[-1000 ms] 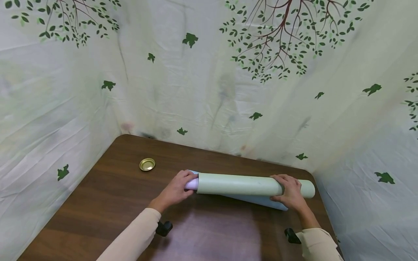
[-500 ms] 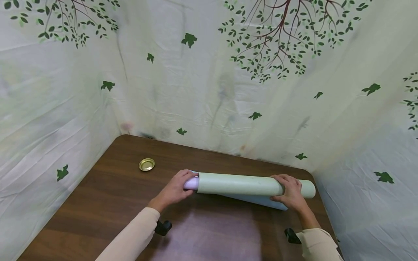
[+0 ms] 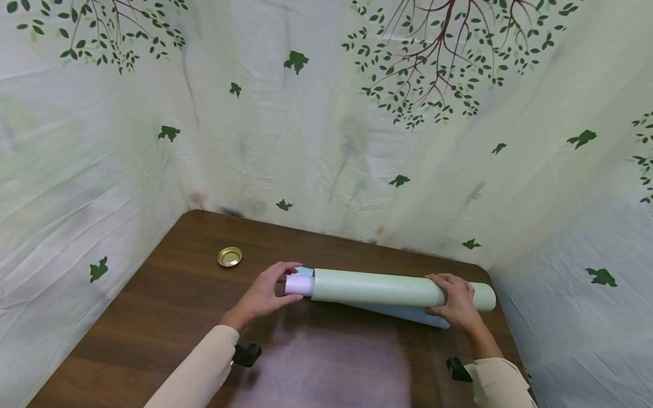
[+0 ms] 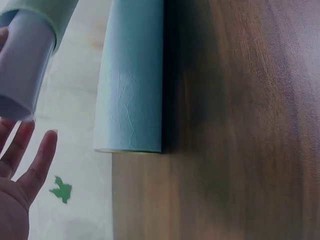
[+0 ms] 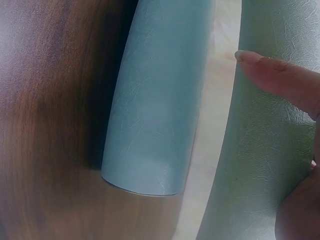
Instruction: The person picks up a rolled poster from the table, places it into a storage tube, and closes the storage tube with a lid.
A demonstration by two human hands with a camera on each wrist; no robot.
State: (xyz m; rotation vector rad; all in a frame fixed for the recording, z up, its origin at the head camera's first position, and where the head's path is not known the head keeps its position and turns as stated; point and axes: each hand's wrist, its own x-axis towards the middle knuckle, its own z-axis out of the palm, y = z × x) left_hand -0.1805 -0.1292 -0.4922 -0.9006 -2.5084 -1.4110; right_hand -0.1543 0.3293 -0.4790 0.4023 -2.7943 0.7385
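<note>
A pale green poster tube (image 3: 377, 286) is held crosswise above the table. My right hand (image 3: 456, 300) grips it near its right end, thumb below and fingers over the top. From its left end sticks a lavender roll (image 3: 299, 285) that looks like rolled paper. My left hand (image 3: 261, 293) is around the roll's outer end, fingers spread; the left wrist view has several fingers (image 4: 40, 167) extended just beyond the roll's edge, one fingertip near or touching it. Beneath lies a blue tube (image 3: 398, 314) on the table, partly hidden by the green one.
A round gold metal cap (image 3: 229, 256) lies on the brown wooden table (image 3: 168, 294), left of my hands. Leaf-printed white cloth (image 3: 326, 141) hangs close behind the table and along both sides. Black devices (image 3: 247, 355) sit at both wrists.
The left fingers have loosened from the roll and spread apart, the hand shifting slightly left. More of the lavender roll now shows. The green tube has moved slightly right with the right hand.
</note>
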